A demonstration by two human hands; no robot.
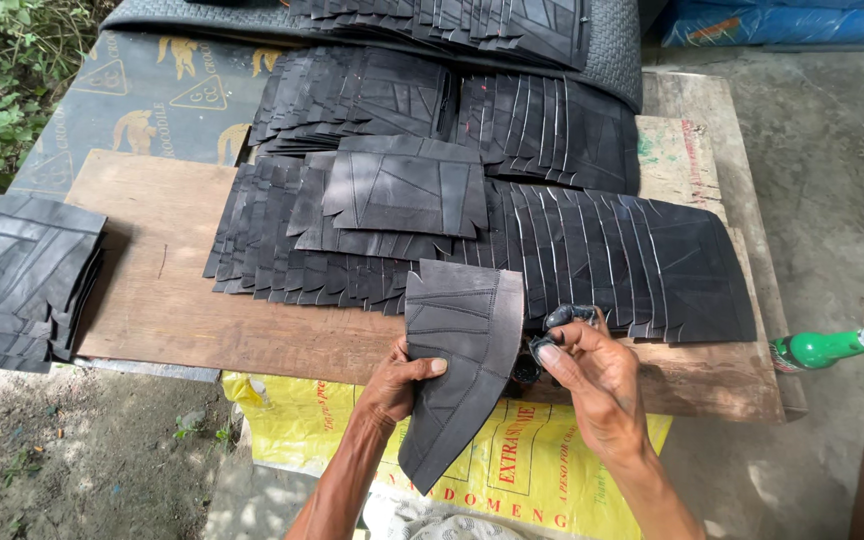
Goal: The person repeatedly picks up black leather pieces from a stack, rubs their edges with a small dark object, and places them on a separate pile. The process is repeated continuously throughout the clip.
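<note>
Two hands, left hand and right hand, hold one black rubber piece.

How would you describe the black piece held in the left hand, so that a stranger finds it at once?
Start at the wooden board covered with overlapping black pieces. At its near edge, the left hand holds one curved black piece. Unlike the flat-lying pieces, it is lifted off the board, hanging over the yellow sack.

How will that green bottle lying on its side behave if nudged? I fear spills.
The green bottle looks round and lies flat at the board's right end, so it would probably roll. It seems plastic, likely light. Its white cap appears on, so leaks seem unlikely.
</note>
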